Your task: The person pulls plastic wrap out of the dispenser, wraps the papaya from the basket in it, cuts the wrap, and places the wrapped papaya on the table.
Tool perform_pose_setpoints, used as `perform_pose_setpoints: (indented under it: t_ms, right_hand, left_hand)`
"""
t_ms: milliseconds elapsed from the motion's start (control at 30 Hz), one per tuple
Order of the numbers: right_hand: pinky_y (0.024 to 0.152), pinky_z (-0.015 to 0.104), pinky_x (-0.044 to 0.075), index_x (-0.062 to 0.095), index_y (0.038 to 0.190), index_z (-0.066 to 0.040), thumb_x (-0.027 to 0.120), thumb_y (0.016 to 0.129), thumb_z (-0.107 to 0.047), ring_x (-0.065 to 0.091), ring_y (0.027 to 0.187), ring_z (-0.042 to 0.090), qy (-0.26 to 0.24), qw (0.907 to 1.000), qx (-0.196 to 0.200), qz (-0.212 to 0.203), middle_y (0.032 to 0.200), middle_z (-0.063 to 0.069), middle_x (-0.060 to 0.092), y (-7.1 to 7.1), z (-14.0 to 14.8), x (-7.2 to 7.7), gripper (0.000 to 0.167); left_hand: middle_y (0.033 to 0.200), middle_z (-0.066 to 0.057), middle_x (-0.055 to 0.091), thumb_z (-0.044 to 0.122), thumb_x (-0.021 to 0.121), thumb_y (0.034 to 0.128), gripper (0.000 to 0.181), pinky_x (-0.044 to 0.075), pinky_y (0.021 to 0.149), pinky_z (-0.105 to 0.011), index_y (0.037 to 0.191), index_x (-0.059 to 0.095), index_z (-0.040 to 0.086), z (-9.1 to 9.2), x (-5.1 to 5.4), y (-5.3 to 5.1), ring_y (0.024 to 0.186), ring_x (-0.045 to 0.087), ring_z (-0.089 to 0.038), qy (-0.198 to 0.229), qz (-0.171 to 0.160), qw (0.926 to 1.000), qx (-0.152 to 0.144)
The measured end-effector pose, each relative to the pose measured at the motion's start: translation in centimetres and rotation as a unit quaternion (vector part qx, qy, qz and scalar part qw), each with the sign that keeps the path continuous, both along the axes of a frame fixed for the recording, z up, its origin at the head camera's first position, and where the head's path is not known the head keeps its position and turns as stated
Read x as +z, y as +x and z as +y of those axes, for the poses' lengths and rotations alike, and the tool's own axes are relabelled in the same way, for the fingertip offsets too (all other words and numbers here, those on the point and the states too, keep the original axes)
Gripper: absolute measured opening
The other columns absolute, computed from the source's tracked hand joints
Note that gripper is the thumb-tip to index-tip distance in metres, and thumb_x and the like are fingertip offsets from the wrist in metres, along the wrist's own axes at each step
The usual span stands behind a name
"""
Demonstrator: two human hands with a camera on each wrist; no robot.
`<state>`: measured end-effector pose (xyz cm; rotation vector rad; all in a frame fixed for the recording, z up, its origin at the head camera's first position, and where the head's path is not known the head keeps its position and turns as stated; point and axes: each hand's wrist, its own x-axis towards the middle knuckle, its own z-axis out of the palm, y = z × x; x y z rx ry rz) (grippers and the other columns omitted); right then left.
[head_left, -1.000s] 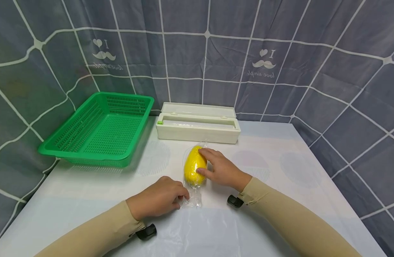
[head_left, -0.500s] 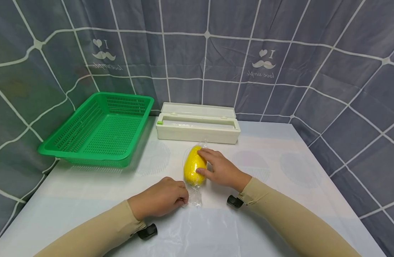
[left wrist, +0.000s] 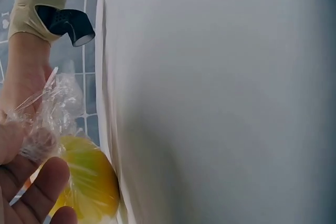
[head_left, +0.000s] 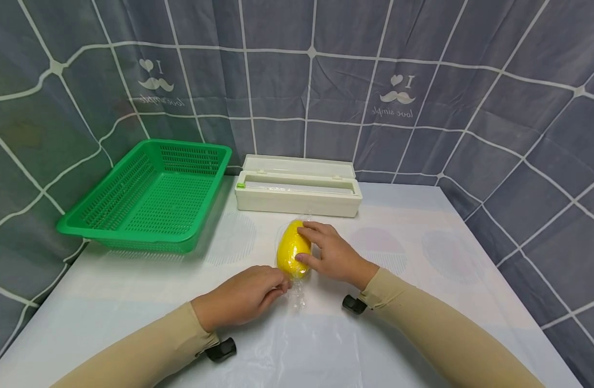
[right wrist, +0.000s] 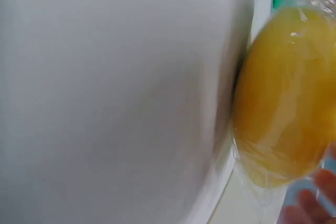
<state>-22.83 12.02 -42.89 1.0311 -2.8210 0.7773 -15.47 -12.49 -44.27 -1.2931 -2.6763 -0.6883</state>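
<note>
A yellow mango [head_left: 291, 252] wrapped in clear cling film lies at the middle of the table, upper end tilted slightly right. My right hand [head_left: 333, 253] holds it from the right, fingertips on the upper part and thumb lower down. Below the mango, my left hand [head_left: 245, 296] pinches the loose end of the cling film [head_left: 297, 295]. In the left wrist view the crumpled film [left wrist: 63, 98] bunches by the thumb and fingers, beside the mango [left wrist: 89, 182]. The right wrist view has the film drawn smooth over the mango [right wrist: 283, 98], with some fingertips [right wrist: 325, 179] at its lower right.
A green plastic basket [head_left: 200, 226] stands at the back left. Behind the mango sits a white cling film box [head_left: 299, 203], its lid raised and a roll inside. Grey checked curtain [head_left: 277, 81] surrounds the back and sides of the white-covered table [head_left: 423, 323].
My left hand has shifted up and right, closer to the mango's lower end, and the film tail there is more gathered. The right hand stays almost still on the mango.
</note>
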Motion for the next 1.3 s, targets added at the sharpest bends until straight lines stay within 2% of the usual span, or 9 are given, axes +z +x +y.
perform_pose_setpoints:
  t_ms: [167, 300, 433, 600, 800, 967, 1067, 1200, 1300]
  right_hand:
    - [0.109, 0.043, 0.053, 0.073, 0.12, -0.005, 0.08, 0.095, -0.022, 0.061, 0.124, 0.027, -0.065, 0.9926, 0.025, 0.1, 0.127, 0.008, 0.068, 0.3, 0.0, -0.1, 0.031]
    - [0.103, 0.041, 0.057, 0.075, 0.105, -0.006, 0.07, 0.097, -0.005, 0.07, 0.114, 0.025, -0.089, 0.9853, 0.082, 0.121, 0.114, 0.007, 0.074, 0.8, 0.4, 0.3, 0.009]
    - [0.108, 0.043, 0.055, 0.074, 0.106, -0.006, 0.06, 0.092, 0.009, 0.069, 0.123, 0.028, -0.062, 0.9862, 0.119, 0.097, 0.125, 0.01, 0.074, 1.4, 0.9, 0.6, 0.025]
    - [0.12, 0.048, 0.044, 0.073, 0.118, -0.007, 0.062, 0.087, 0.008, 0.055, 0.144, 0.033, 0.014, 0.9859, 0.155, 0.062, 0.147, 0.011, 0.063, 2.0, 1.3, 0.9, 0.036]
    - [0.128, 0.052, 0.031, 0.068, 0.136, -0.01, 0.089, 0.086, -0.025, 0.041, 0.155, 0.035, 0.05, 0.9822, 0.175, 0.046, 0.162, 0.01, 0.051, 2.2, 1.4, 0.7, 0.056]
    - [0.128, 0.051, 0.03, 0.065, 0.139, -0.011, 0.094, 0.075, -0.044, 0.038, 0.157, 0.034, 0.054, 0.9831, 0.17, 0.042, 0.164, 0.011, 0.048, 2.1, 1.2, 0.5, 0.078]
    - [0.127, 0.05, 0.034, 0.066, 0.136, -0.01, 0.091, 0.079, -0.046, 0.042, 0.154, 0.034, 0.058, 0.9809, 0.168, 0.08, 0.161, 0.012, 0.051, 2.1, 1.0, 0.3, 0.072]
    - [0.122, 0.046, 0.041, 0.072, 0.129, -0.01, 0.081, 0.093, -0.034, 0.053, 0.146, 0.031, 0.058, 0.9732, 0.159, 0.156, 0.153, 0.012, 0.06, 2.0, 0.8, 0.0, 0.044]
    - [0.119, 0.045, 0.046, 0.077, 0.12, -0.011, 0.076, 0.098, -0.021, 0.058, 0.142, 0.03, 0.036, 0.9726, 0.151, 0.173, 0.146, 0.012, 0.066, 1.9, 0.7, -0.2, 0.024]
  left_hand:
    - [0.102, 0.006, 0.073, 0.011, 0.062, 0.105, 0.004, 0.057, 0.088, -0.033, 0.106, 0.066, 0.013, 0.4, 0.1, 0.0, 0.092, 0.066, -0.009, 0.017, -0.026, 0.9985, 0.045]
    - [0.101, 0.004, 0.073, 0.011, 0.063, 0.1046, 0.004, 0.057, 0.081, -0.03, 0.108, 0.064, 0.013, 0.5, 0.1, 0.0, 0.086, 0.064, -0.007, 0.042, -0.036, 0.9966, 0.061]
    - [0.096, 0.002, 0.074, 0.015, 0.064, 0.1054, 0.003, 0.052, 0.072, -0.025, 0.106, 0.062, 0.014, 0.6, 0.2, -0.2, 0.076, 0.056, -0.004, 0.068, -0.054, 0.9938, 0.069]
    - [0.095, 0.0, 0.075, 0.016, 0.063, 0.1061, 0.004, 0.05, 0.072, -0.024, 0.105, 0.059, 0.015, 0.5, 0.2, -0.4, 0.077, 0.057, -0.004, 0.104, -0.084, 0.9876, 0.082]
    - [0.095, -0.003, 0.074, 0.012, 0.061, 0.1063, 0.005, 0.048, 0.072, -0.024, 0.103, 0.057, 0.013, 0.5, 0.1, -0.6, 0.078, 0.055, -0.004, 0.153, -0.12, 0.977, 0.088]
    - [0.101, -0.001, 0.076, 0.011, 0.059, 0.1072, 0.004, 0.051, 0.078, -0.025, 0.104, 0.057, 0.011, 0.5, 0.2, -0.8, 0.088, 0.063, -0.009, 0.187, -0.15, 0.965, 0.106]
    - [0.102, -0.001, 0.076, 0.012, 0.057, 0.1085, 0.004, 0.052, 0.08, -0.026, 0.104, 0.056, 0.011, 0.6, 0.3, -0.8, 0.092, 0.067, -0.018, 0.205, -0.173, 0.9556, 0.123]
    - [0.098, -0.007, 0.073, 0.014, 0.055, 0.1098, 0.004, 0.051, 0.077, -0.025, 0.106, 0.055, 0.013, 0.8, 0.2, -0.9, 0.092, 0.067, -0.029, 0.22, -0.192, 0.9462, 0.139]
    - [0.097, -0.01, 0.071, 0.013, 0.054, 0.1101, 0.005, 0.051, 0.077, -0.025, 0.106, 0.055, 0.011, 0.9, 0.1, -1.0, 0.093, 0.067, -0.031, 0.226, -0.191, 0.9451, 0.138]
